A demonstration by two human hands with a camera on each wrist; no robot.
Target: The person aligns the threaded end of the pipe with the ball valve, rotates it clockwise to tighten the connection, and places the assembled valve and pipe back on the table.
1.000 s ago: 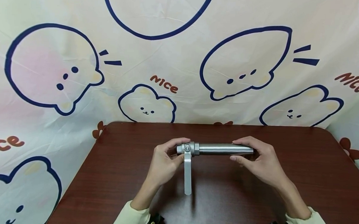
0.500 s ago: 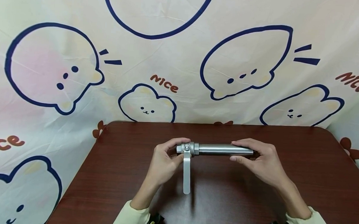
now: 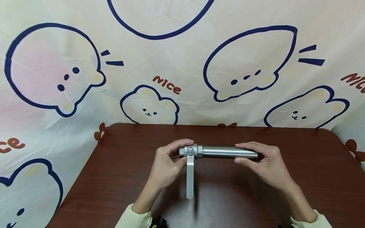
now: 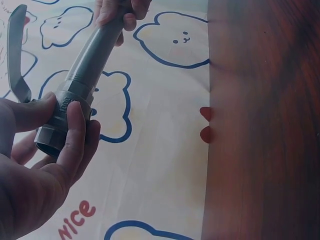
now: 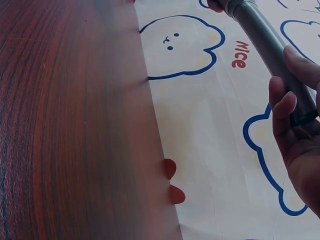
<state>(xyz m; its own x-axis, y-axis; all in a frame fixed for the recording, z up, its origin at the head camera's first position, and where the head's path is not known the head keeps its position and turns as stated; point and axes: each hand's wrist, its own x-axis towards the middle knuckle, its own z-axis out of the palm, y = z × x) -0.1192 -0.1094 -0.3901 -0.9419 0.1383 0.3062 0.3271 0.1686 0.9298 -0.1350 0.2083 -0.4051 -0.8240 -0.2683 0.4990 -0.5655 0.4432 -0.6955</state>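
Observation:
A steel ball valve with a long flat lever handle is joined to a straight metal pipe. My left hand grips the valve body at the left end, thumb in front and fingers round the back. In the left wrist view the valve's open hexagonal end shows between the fingers. My right hand holds the pipe's far right end between thumb and fingers. The pipe lies level across the head view, raised over the table, and the lever points toward me.
The dark brown wooden table spreads under both hands. Behind it hangs a pale cloth printed with blue-outlined cartoon figures. Dark straps sit at both wrists, by the pale sleeves.
The lever has swung very slightly to the left since one second ago. My right hand has dipped a little; both hands keep their hold on the valve and pipe.

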